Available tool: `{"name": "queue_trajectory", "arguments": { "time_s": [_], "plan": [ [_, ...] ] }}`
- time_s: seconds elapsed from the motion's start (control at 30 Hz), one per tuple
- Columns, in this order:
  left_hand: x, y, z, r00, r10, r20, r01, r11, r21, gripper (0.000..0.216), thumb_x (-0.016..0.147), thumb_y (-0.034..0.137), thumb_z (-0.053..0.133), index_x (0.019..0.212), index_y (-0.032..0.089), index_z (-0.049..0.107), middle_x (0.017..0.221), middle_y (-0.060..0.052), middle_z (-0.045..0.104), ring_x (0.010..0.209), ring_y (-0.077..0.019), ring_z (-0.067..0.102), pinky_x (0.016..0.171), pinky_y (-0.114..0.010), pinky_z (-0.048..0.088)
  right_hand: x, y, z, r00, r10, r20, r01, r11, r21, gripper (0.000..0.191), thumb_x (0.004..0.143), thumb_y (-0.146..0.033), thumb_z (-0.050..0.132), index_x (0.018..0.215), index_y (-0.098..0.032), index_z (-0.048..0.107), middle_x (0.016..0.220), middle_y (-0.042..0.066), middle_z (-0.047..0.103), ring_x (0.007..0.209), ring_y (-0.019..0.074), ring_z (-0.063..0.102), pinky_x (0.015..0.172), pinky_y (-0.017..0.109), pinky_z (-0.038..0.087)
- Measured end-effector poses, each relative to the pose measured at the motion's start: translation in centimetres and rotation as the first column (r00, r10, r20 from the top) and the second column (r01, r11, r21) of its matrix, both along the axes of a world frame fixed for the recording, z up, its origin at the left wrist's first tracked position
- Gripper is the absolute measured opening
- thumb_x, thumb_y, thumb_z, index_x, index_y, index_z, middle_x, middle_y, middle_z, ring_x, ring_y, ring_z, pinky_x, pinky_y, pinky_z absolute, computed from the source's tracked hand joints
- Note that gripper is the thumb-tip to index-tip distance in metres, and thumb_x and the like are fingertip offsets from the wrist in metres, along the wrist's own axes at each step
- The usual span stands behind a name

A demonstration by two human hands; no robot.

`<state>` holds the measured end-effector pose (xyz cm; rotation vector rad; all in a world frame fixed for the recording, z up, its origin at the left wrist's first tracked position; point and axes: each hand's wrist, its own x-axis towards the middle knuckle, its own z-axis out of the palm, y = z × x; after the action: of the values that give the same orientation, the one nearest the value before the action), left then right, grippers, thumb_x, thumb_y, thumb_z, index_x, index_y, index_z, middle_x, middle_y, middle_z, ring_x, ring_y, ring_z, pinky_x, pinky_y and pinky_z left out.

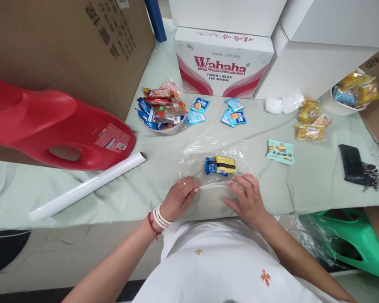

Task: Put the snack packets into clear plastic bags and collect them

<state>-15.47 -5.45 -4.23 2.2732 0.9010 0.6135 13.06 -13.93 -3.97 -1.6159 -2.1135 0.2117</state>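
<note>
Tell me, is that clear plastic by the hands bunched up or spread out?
Spread, though wrinkled: the clear plastic reaches out around the yellow packet, its near edge at the left hand.

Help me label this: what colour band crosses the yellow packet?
Black, across the yellow packet; clearest in head view.

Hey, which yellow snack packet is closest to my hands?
The yellow packet with a black band, against a dark blue packet, just beyond your right hand; the other yellow packets lie farther off, toward the right.
</note>
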Motion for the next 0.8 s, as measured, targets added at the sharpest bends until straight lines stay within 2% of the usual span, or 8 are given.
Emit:
{"name": "queue_trajectory", "arguments": {
  "time_s": [0.1,0.2,0.3,0.47,0.6,0.73,0.77,0.8],
  "plan": [
    [-0.6,0.5,-0.3,0.995,-0.060,-0.073,0.066,0.995,0.070,0.033,0.101,0.047,0.054,0.119,0.022,0.065,0.113,-0.010,0.076,0.109,-0.0242,0.069,0.118,-0.051,0.042,-0.5,1.6,-0.1,0.999,0.035,-0.001,-0.035,0.999,-0.031,0.021,0.100,-0.021,0.056,0.112,-0.028,0.072,0.118,0.010,0.070,0.124,0.0318,0.053,0.108,0.057,0.041],
    [-1.8,1.3,-0.2,0.986,-0.079,-0.147,0.099,0.986,0.134,0.026,0.100,0.037,0.055,0.119,0.024,0.068,0.114,-0.009,0.077,0.120,-0.0257,0.067,0.123,-0.057,0.033,1.7,2.8,1.7,0.984,0.135,-0.119,-0.143,0.988,-0.060,0.024,0.101,-0.020,0.053,0.111,-0.027,0.073,0.114,0.009,0.072,0.120,0.0293,0.056,0.102,0.051,0.048],
    [-2.5,2.5,0.8,0.994,-0.058,-0.097,0.065,0.995,0.070,0.027,0.101,0.022,0.043,0.103,0.025,0.071,0.099,-0.004,0.078,0.105,-0.0194,0.071,0.117,-0.048,0.041,4.1,3.7,3.9,0.958,0.149,-0.246,-0.189,0.971,-0.146,0.027,0.104,-0.026,0.049,0.115,-0.028,0.073,0.121,0.010,0.069,0.112,0.0256,0.063,0.094,0.044,0.054],
    [-0.6,5.8,2.2,0.989,0.147,0.033,-0.142,0.984,-0.103,0.029,0.101,0.038,0.047,0.095,0.021,0.070,0.088,-0.004,0.075,0.088,-0.0191,0.070,0.093,-0.035,0.054,5.6,7.0,4.7,0.957,-0.008,-0.291,-0.084,0.949,-0.303,0.029,0.103,-0.038,0.051,0.109,-0.023,0.075,0.094,0.006,0.072,0.082,0.0203,0.067,0.075,0.033,0.053],
    [0.9,8.8,1.1,0.893,0.441,-0.086,-0.449,0.883,-0.137,0.026,0.093,0.042,0.056,0.088,0.019,0.068,0.081,-0.004,0.069,0.081,-0.0217,0.065,0.081,-0.035,0.053,5.6,10.7,3.4,0.965,-0.216,-0.148,0.136,0.895,-0.424,0.032,0.101,-0.040,0.051,0.114,-0.019,0.072,0.079,0.004,0.070,0.068,0.0190,0.061,0.064,0.029,0.047],
    [0.6,8.7,0.9,0.677,0.736,0.006,-0.725,0.666,0.176,0.026,0.085,0.033,0.063,0.104,0.017,0.069,0.106,-0.014,0.067,0.109,-0.0328,0.061,0.101,-0.050,0.047,4.8,13.1,3.7,0.933,-0.255,0.254,0.327,0.895,-0.302,0.035,0.098,-0.027,0.052,0.127,-0.016,0.069,0.110,0.016,0.071,0.100,0.0312,0.062,0.076,0.037,0.048],
    [0.7,8.1,1.3,0.665,0.744,0.065,-0.735,0.636,0.237,0.026,0.087,0.032,0.061,0.107,0.017,0.069,0.110,-0.015,0.066,0.112,-0.0333,0.059,0.103,-0.052,0.044,4.5,13.6,4.0,0.921,-0.250,0.300,0.326,0.915,-0.239,0.036,0.099,-0.026,0.050,0.129,-0.015,0.068,0.117,0.018,0.069,0.108,0.0342,0.059,0.080,0.039,0.049],
    [1.0,7.2,1.8,0.697,0.709,0.104,-0.704,0.650,0.285,0.025,0.091,0.030,0.057,0.108,0.018,0.069,0.111,-0.015,0.066,0.113,-0.0326,0.058,0.104,-0.051,0.043,4.1,14.1,4.2,0.922,-0.227,0.313,0.294,0.937,-0.189,0.038,0.101,-0.027,0.047,0.131,-0.014,0.067,0.123,0.020,0.067,0.115,0.0360,0.055,0.085,0.041,0.049]
  ]
}}
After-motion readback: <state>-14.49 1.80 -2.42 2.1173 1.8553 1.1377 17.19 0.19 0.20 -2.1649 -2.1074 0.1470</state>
